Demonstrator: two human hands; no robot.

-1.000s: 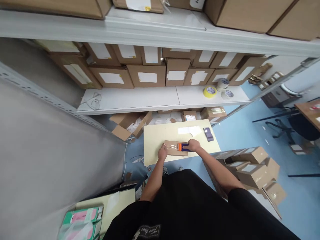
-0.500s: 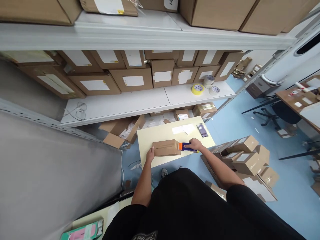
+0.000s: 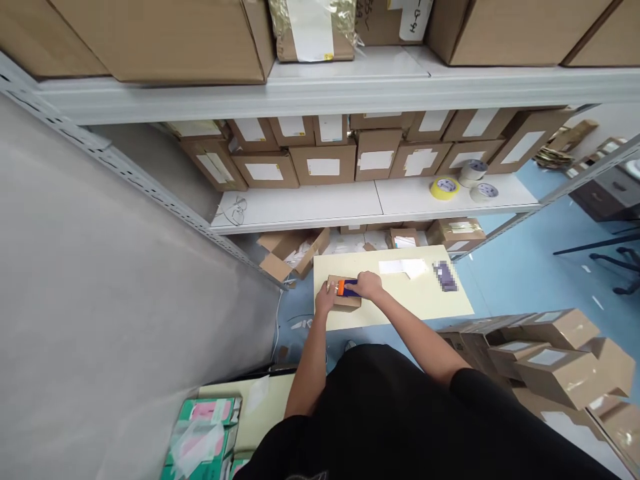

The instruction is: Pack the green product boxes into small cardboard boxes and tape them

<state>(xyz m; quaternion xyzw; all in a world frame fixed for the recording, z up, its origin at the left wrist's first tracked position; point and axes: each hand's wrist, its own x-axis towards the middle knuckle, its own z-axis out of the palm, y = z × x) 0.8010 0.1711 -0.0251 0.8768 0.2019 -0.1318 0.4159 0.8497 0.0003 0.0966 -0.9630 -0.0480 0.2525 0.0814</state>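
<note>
A small brown cardboard box lies on the pale yellow table. My left hand is closed on the box's left end, fingers at its top edge. In my right hand is an orange and dark blue tape dispenser, gripped with the fingers wrapped round it. Its orange head rests over the top of the box, near my left fingers. Part of the box is hidden by the dispenser and my hands.
White paper and a pixelated dark object lie on the table. Beyond, a shelf carries labelled boxes and tape rolls. An open carton stands behind left; stacked boxes are at right, green packages at lower left.
My right hand has drawn the tape dispenser leftward along the box, from its right end to near my left hand. The camera view has shifted to the left.
</note>
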